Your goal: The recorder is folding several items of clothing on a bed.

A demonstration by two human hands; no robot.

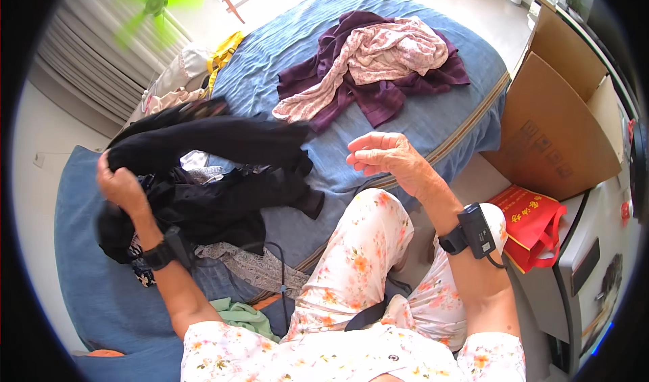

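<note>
My left hand (pixel 121 187) grips the edge of a black garment (pixel 213 138), which is blurred and stretches rightward above a heap of dark clothes (pixel 218 197) on the blue sofa cover (pixel 263 88). My right hand (pixel 380 154) is raised over the cover's near edge, fingers apart from the thumb side and holding nothing. Beyond it lies a dark purple garment (pixel 375 105) with a pink patterned garment (pixel 395 52) crumpled on top. A grey patterned cloth (pixel 248 268) shows under the dark heap, and a light green cloth (pixel 243 318) lies beside my left arm.
A large cardboard box (pixel 547 128) stands at the right, with a red bag (pixel 527 225) below it. A green fan (pixel 155 4) is at the upper left, near a yellow strap (pixel 223 55). A thin cable (pixel 283 280) runs beside my leg.
</note>
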